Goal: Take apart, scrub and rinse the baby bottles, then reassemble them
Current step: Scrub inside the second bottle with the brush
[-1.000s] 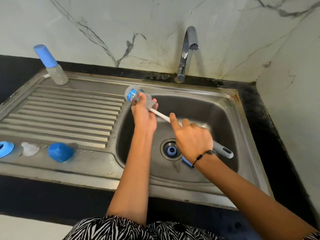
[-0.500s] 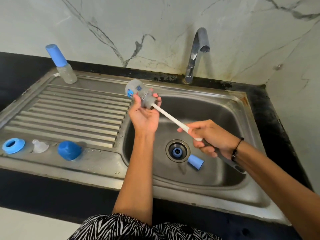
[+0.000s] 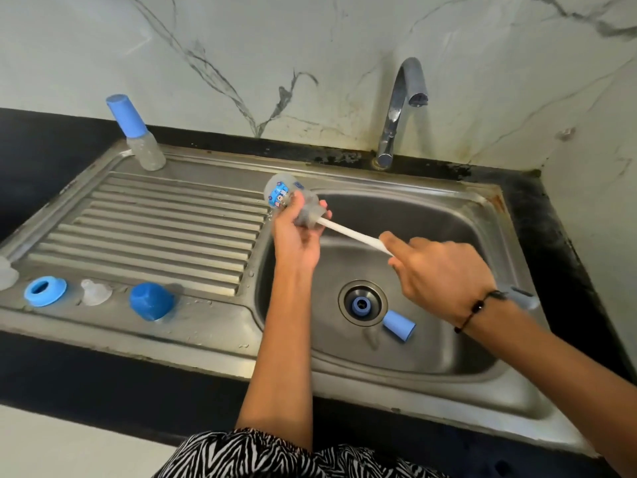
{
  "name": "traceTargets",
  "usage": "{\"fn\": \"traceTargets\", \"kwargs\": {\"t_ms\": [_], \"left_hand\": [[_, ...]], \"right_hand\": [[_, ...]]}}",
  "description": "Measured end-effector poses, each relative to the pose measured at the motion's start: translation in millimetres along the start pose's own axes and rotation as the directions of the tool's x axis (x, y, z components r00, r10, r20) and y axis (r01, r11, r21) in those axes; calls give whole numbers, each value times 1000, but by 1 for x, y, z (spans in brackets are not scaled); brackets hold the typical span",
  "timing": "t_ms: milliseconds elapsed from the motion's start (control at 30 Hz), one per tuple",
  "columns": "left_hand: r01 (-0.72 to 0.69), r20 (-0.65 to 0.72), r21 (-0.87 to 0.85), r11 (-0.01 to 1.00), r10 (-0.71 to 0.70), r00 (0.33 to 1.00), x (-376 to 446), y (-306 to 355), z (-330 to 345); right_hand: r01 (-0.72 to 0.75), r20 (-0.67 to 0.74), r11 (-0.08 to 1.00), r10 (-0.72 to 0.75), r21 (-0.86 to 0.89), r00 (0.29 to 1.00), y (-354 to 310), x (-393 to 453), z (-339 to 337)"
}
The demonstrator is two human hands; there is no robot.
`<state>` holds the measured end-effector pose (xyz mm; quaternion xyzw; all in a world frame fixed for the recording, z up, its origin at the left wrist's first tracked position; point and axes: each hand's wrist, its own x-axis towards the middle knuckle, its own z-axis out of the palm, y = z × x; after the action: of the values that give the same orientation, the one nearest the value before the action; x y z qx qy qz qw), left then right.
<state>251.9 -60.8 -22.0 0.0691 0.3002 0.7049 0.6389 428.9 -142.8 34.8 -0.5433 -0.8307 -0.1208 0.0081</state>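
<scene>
Left hand (image 3: pixel 299 240) grips one clear baby bottle (image 3: pixel 291 203) over the basin's left rim; right hand (image 3: pixel 437 276) is curled round the white brush handle (image 3: pixel 351 233) pushed into it.
Outward — one capped bottle (image 3: pixel 136 134) stands at the back of the drainboard (image 3: pixel 165 229); in front lie one blue ring (image 3: pixel 45 291), one clear teat (image 3: pixel 95 292), one blue cap (image 3: pixel 151 301). In the basin (image 3: pixel 448 229): another ring (image 3: pixel 361 304) on the drain, another cap (image 3: pixel 399 325) beside it. The brush head is blurred inside the bottle.

Bright, even light with wide-angle bending

Soft glare lies on the steel sink (image 3: pixel 448 201); the brush handle (image 3: pixel 524 298) blurs behind the right hand (image 3: pixel 444 277); the worktop (image 3: pixel 51 367) edge curves.
</scene>
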Motion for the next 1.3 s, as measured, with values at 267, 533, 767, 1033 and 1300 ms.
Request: {"fn": "traceTargets", "kwargs": {"t_ms": [267,533,767,1033,1300], "left_hand": [[8,-84,135,991,3,996,3,-7,3],[78,66,-73,994,-73,995,1,1,-9],[93,-108,87,992,-84,991,2,-30,-2],[69,-2,-57,996,-69,998,9,-15,-15],[44,-143,187,981,-17,990,10,-34,-16]], "right_hand": [[-63,102,998,60,22,993,-31,11,26],[-188,234,634,11,750,972,10,26,32],[-236,307,923,140,305,942,8,15,56],[-383,409,325,-14,865,912,12,8,48],[-239,323,907,123,348,938,8,6,66]]}}
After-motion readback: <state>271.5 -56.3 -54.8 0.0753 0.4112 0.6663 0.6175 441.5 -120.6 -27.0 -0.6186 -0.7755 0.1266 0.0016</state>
